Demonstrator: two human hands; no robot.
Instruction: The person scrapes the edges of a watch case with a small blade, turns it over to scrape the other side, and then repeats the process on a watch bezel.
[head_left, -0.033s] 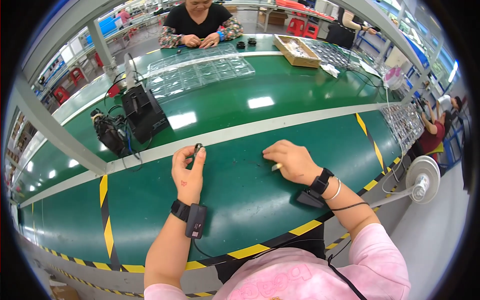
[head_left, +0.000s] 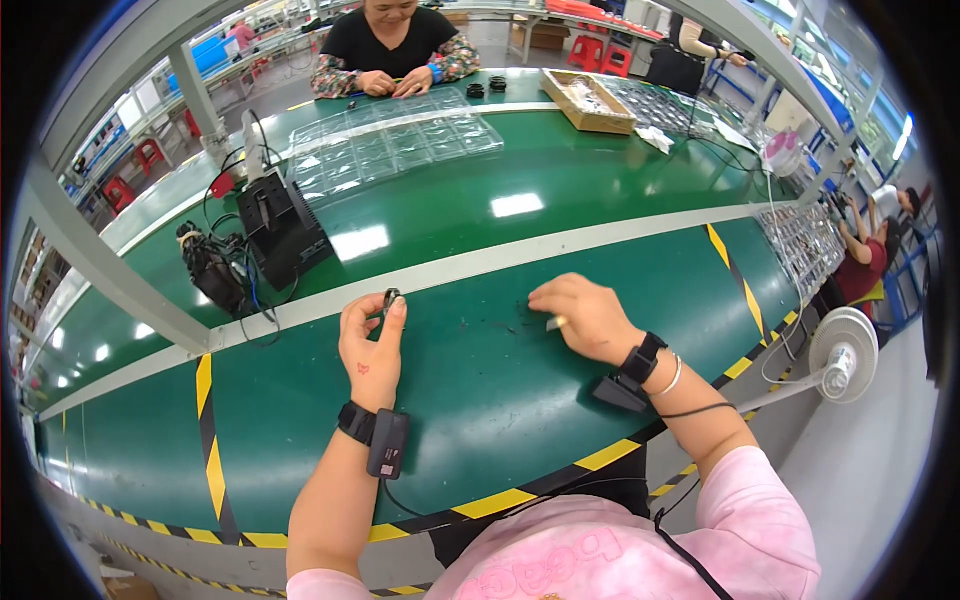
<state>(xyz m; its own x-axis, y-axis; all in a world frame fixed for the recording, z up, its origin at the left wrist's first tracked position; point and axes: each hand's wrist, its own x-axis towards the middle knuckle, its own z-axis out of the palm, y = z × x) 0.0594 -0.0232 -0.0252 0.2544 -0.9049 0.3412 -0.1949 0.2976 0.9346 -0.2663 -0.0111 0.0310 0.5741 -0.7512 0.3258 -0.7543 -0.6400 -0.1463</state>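
No shift: small black ring (head_left: 390, 297) between left-hand fingertips (head_left: 397, 308)

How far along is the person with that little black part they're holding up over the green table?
Done: nothing finished shows near the hands. In hand: the left hand pinches a small black ring-shaped part at its fingertips, while the right hand rests palm down on the green table, with a small pale piece under its fingers. Left: cannot tell; a few dark specks lie beside it.
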